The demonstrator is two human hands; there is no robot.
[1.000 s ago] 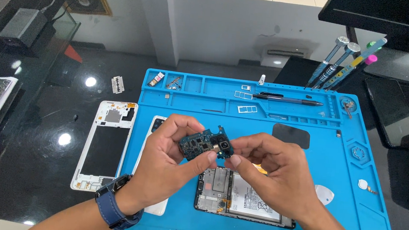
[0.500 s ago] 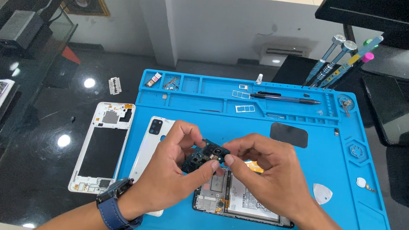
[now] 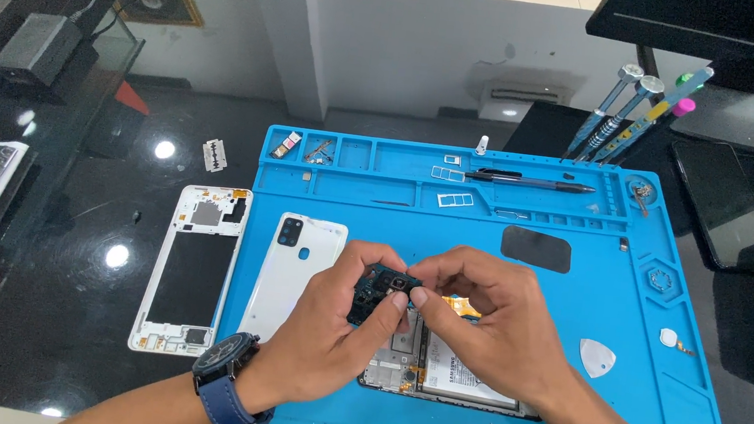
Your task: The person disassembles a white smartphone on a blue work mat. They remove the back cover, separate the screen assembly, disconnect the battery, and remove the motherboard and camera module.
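Nearest the front edge of the desk, the left hand, a blue-strapped watch on its wrist, and the right hand meet above the opened phone, which lies on the blue mat near its front edge. Both sets of fingers are pinched narrow on a small dark circuit board, held just above the phone's upper end. The left thumb and forefinger grip its left side, and the right fingertips press on its top right corner.

The step in hand looks like work on the board itself, perhaps freeing or seating a small part near its camera opening. The next move probably calls for a fine, steady pinch and light force, since an orange flex strip shows just beside the right fingers.

Much is hidden here. The hands cover most of the board and the upper half of the phone, so I cannot tell whether the board is still joined to the flex strip. The exact spot the right fingertips touch is too small to make out.

Left of the hands, the white back cover lies at the mat's left edge, with the white mid-frame beside it on the bare desk. Farther back, a black pen-like tool lies in the mat's trays, and screwdrivers stand beyond the far right corner.
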